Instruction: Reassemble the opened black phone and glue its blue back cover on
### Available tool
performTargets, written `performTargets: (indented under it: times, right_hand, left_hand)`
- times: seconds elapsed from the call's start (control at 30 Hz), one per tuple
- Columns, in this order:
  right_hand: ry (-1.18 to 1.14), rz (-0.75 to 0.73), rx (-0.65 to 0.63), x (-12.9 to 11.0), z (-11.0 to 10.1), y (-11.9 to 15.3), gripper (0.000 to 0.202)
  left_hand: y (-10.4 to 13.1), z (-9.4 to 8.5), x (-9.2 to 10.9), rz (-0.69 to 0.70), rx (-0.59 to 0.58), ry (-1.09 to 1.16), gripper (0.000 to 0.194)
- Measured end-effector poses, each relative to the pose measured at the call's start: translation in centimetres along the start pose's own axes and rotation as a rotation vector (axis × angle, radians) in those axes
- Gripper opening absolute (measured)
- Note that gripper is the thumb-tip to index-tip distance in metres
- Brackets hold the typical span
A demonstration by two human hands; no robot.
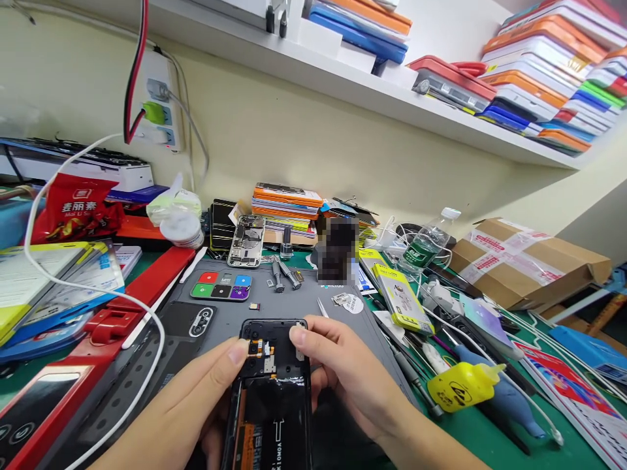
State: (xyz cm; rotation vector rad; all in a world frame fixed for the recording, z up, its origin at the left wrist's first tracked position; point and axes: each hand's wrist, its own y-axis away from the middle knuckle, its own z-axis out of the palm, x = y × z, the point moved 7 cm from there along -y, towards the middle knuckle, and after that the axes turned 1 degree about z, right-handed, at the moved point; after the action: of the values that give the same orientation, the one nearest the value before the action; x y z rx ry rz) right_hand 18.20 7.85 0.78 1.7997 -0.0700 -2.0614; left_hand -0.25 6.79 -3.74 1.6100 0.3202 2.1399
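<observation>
While the bare left hand (208, 385) grasps its left edge and the bare right hand (345, 362) grips its upper right, the opened, black, rectangular smartphone (267, 408) sits between them at bottom centre, thumbs over its upper part.

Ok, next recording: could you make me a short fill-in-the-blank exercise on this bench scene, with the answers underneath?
1. The left hand and right hand hold an opened ____ with its inner parts showing.
2. The squeeze bottle with a pointed nozzle is coloured ____.
3. The clear drinks bottle carries a ____ label.
4. The taped cardboard box stands on the ____ side of the picture.

Missing words: phone; yellow; green; right.
</observation>
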Motion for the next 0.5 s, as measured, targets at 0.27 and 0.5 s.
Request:
performTargets:
  times: [0.27,0.5]
  right_hand:
    - [0.033,-0.021,-0.023,-0.3,0.3,0.4,0.046]
    - [-0.005,0.026,-0.058,0.2,0.3,0.0,0.04]
  left_hand:
    - [0.0,0.9,0.0,0.02,-0.131,-0.065,0.051]
    - [0.1,3.3,0.7,-0.014,-0.267,-0.117,0.067]
